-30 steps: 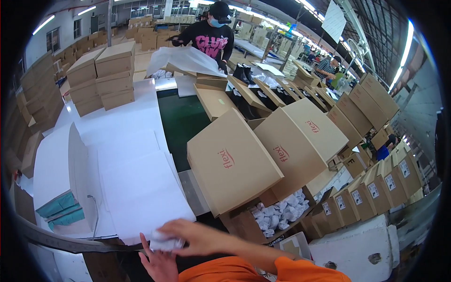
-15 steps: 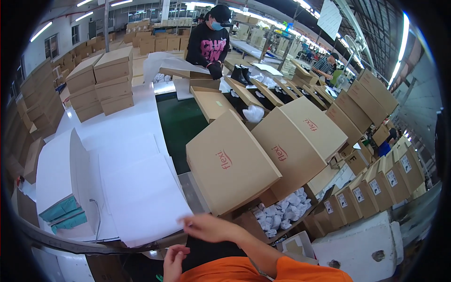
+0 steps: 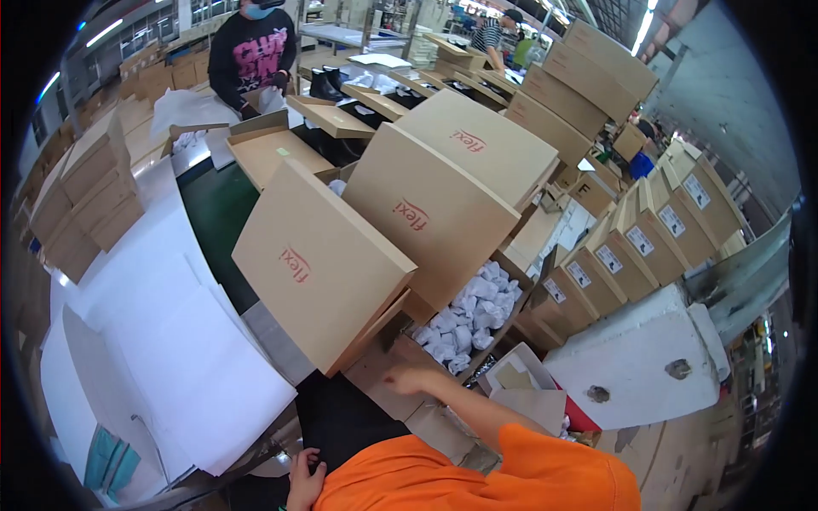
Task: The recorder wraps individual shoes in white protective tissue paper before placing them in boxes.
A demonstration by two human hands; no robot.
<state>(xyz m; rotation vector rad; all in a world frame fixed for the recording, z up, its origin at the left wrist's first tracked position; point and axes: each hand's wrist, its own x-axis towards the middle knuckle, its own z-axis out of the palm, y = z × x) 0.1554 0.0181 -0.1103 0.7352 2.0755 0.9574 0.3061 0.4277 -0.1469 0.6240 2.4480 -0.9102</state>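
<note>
My right hand (image 3: 407,379) reaches out low in front of me, beside a carton filled with crumpled white paper wads (image 3: 469,319). It is slightly blurred, with its fingers pointing down, and nothing shows in it. Close to my body, my left hand (image 3: 304,481) rests at the black trousers (image 3: 341,417), fingers loosely bent and apart, with no object in them. Ahead of my hands a brown shoebox (image 3: 315,264) stands with its lid raised, its inside hidden from me. Two more raised lids (image 3: 426,213) stand behind it, to the right.
Left lie white paper sheets (image 3: 179,366) on a table, beside a green conveyor belt (image 3: 213,200). Several labelled shoeboxes (image 3: 626,247) line the right, above a white block (image 3: 639,362). Across the belt, a person in a black top (image 3: 251,64) works near black boots (image 3: 328,83).
My view has swung right, so the boxes sit farther left. My right hand has moved from over the paper sheets toward the carton of wads. My left hand has settled against the trousers.
</note>
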